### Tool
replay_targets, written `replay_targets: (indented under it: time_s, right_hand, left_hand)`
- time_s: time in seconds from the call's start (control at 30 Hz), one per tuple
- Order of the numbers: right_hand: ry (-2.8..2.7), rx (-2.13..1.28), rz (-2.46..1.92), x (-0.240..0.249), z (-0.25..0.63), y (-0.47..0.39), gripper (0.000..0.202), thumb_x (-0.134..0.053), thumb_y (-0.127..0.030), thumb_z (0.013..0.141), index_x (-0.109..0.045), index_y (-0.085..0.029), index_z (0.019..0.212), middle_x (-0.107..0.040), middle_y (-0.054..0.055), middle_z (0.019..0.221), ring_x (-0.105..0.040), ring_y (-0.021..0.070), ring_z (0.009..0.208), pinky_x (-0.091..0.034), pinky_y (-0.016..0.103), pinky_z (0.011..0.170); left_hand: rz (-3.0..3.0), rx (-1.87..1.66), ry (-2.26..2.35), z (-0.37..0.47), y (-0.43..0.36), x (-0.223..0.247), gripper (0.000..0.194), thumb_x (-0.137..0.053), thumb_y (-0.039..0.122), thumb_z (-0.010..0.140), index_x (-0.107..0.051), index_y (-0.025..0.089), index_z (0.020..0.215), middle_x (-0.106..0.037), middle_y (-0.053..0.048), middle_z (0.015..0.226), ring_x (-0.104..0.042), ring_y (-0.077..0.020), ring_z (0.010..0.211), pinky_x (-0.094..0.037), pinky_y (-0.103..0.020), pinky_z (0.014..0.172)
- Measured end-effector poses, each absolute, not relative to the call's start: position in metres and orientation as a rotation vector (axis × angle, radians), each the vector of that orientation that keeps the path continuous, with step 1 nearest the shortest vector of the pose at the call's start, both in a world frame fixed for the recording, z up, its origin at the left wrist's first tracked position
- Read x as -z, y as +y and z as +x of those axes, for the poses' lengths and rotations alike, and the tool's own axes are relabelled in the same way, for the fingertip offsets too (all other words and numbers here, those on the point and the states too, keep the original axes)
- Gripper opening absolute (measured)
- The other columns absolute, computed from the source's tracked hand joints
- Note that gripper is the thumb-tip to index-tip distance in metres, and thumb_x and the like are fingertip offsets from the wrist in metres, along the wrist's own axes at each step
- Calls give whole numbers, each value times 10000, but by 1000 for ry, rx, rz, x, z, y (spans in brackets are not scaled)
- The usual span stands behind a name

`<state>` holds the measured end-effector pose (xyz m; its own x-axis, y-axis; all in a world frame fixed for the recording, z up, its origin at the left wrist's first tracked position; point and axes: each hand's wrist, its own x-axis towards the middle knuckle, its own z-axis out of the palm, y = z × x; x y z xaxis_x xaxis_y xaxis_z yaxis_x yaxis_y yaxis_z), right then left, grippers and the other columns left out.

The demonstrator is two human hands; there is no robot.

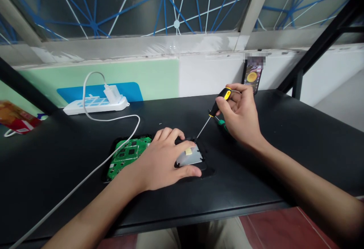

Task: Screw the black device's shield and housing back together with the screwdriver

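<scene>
Plainly, it's smooth metal against dull plastic: a flat silver plate with a small pale-yellow pad, set in a black casing on the desk before me. Beside it lies a glossy green circuit board, studded with dark square chips. My left hand is spread open across the casing, thumb at the near side, index finger over the plate. My right hand is closed around the black-and-yellow handle of a screwdriver, its thin shaft slanting down to the casing's far corner. Under that hand lies a green-handled tool (only partly visible). The matte black desk also carries a white power strip, a trailing cable and a propped phone, below a window crossed with blue and white lines.
</scene>
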<state>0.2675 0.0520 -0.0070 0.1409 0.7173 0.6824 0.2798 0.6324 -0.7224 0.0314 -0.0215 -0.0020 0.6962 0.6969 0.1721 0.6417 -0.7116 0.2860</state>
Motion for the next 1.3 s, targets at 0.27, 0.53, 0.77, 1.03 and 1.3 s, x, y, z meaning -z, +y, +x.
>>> replay_targets:
  time_s: [0.27,0.53,0.77,1.03,1.3]
  right_hand:
    - [-1451,-437,-899,7,266,50,295,-662,-245,886,-469,-298,1102,-545,-12,828,-635,140,658,-613,300,546]
    - [-1457,-473,-954,4,265,47,301,-651,-243,884,-450,-296,1102,-560,-16,829,-629,136,627,-614,311,559]
    - [-1468,-476,-970,4,266,47,294,-640,-251,892,-442,-296,1104,-554,-24,818,-619,129,602,-612,305,561]
    - [-1483,-430,-897,10,268,52,283,-659,-277,898,-467,-305,1104,-551,-26,803,-601,125,571,-612,296,528]
    - [-1464,-450,-902,8,266,51,280,-663,-254,893,-472,-301,1093,-547,-27,797,-601,128,581,-615,301,538]
  left_hand:
    - [2696,-387,1096,32,-21,2,566,-556,684,912,-609,280,1305,-503,-97,1228,-438,-314,1116,-376,-499,999]
    - [2702,-383,1095,31,-22,3,562,-548,685,916,-603,281,1303,-502,-96,1232,-439,-312,1117,-371,-496,997]
    - [2699,-395,1085,31,-21,2,555,-563,673,917,-606,278,1305,-506,-94,1226,-441,-311,1125,-368,-493,1003]
    - [2686,-408,1088,32,-22,1,551,-566,672,914,-613,285,1304,-519,-96,1228,-446,-314,1112,-380,-505,1002]
    - [2670,-397,1103,32,-23,0,553,-575,672,908,-612,287,1304,-518,-91,1227,-445,-314,1109,-384,-500,1003]
